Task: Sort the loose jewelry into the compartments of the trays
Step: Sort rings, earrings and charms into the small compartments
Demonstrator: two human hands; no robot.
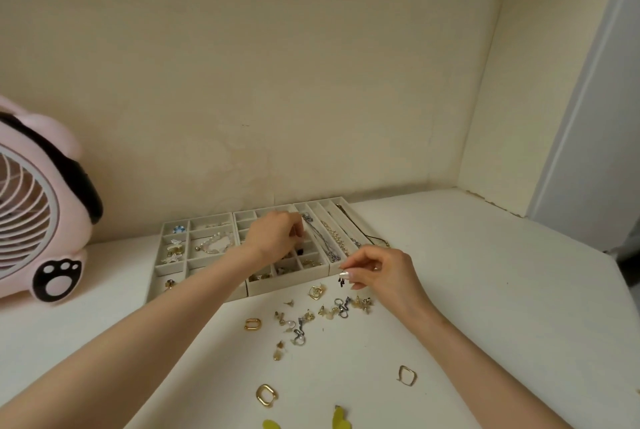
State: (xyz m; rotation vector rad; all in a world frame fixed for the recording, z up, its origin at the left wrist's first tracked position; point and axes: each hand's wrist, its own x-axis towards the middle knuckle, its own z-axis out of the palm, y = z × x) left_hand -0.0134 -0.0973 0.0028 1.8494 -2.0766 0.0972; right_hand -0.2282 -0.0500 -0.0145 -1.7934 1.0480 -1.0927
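Pinching a tiny dark earring [341, 281] in the right hand [379, 273], just before the trays [287, 286]. Curling the left hand [277, 234] over them; cannot tell its hold. Likely light, fiddly: hold by the hook.

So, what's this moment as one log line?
left hand: over middle tray | right hand: pinching dark earring | loose jewelry: on table
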